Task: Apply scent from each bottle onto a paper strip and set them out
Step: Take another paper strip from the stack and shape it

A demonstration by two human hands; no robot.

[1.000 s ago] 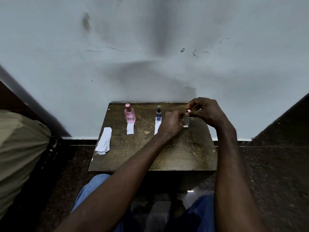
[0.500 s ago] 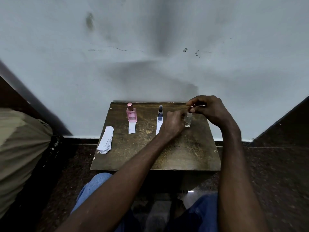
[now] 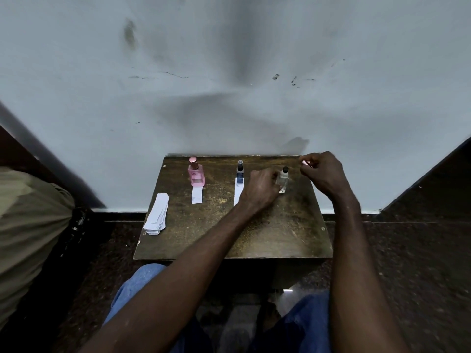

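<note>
Nearest are knees in blue jeans [image 3: 137, 284], and both bare forearms reach over them to the tabletop [image 3: 280, 233]. An olive cloth [image 3: 28, 225] bulks at the far left, over a dark floor [image 3: 407, 263].

At the tabletop's left edge lies a stack of strips [image 3: 158, 216], its near end hanging over the rim.

Further in, the left grip [image 3: 262, 187] is curled round the left side of the clear bottle [image 3: 283, 181] and grasps it. The bottle stands upright on the tabletop toward the right rear, its black nozzle bare.

Just beyond and to the right, the right grip [image 3: 323, 174] is raised off the tabletop. Thumb and fingertip are clenched on a pale bit [image 3: 305, 163] that is too small to identify. It is close to the clear bottle's top but apart from it.

Left of the left grip stands the blue bottle [image 3: 239, 171]. A strip [image 3: 238, 196] lies in front of it, with its near right corner hidden by the wrist. Further left is the pink bottle [image 3: 196, 174], also upright, with its own strip [image 3: 196, 196] touching its base and pointing toward the person.

All three bottles stand in a row near the rear edge, well apart from each other. Behind them rises a pale, smudged wall [image 3: 229, 72].
</note>
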